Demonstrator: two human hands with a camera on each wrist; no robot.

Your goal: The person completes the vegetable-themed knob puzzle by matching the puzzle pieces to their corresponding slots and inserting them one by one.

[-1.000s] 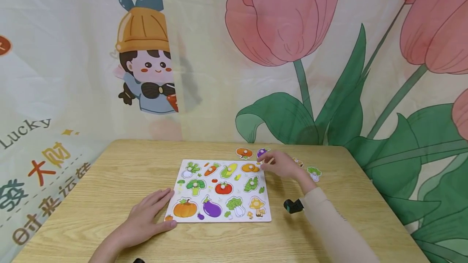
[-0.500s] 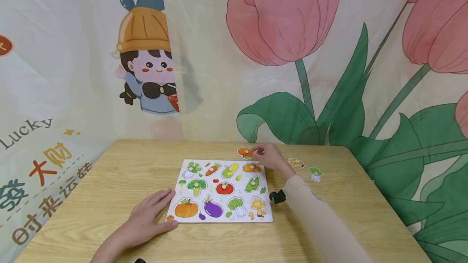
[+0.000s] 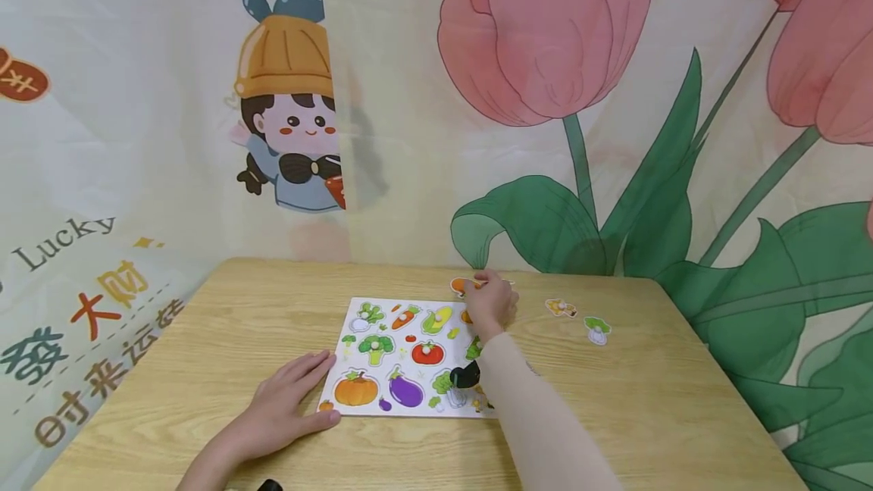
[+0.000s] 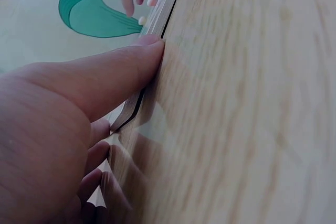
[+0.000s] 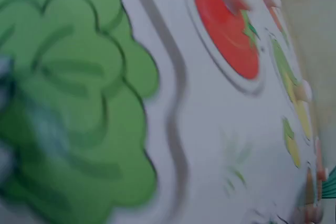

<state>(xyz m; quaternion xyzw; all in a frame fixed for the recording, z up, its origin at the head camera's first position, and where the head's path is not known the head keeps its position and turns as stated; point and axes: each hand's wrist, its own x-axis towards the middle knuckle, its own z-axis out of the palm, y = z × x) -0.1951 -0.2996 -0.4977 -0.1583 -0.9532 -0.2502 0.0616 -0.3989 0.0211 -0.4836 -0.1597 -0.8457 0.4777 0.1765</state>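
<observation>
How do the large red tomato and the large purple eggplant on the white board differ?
The large, round red tomato bears a knob; the large, elongated purple eggplant shows none. The tomato lies in the middle row, the eggplant in the nearest row. Both are on the white board.

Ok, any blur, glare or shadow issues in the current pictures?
Head: mostly sharp and evenly lit, faint shadow on the table beside the sleeve; left wrist: table's wood grain soft and washed out; right wrist: board and tomato blurred.
</observation>
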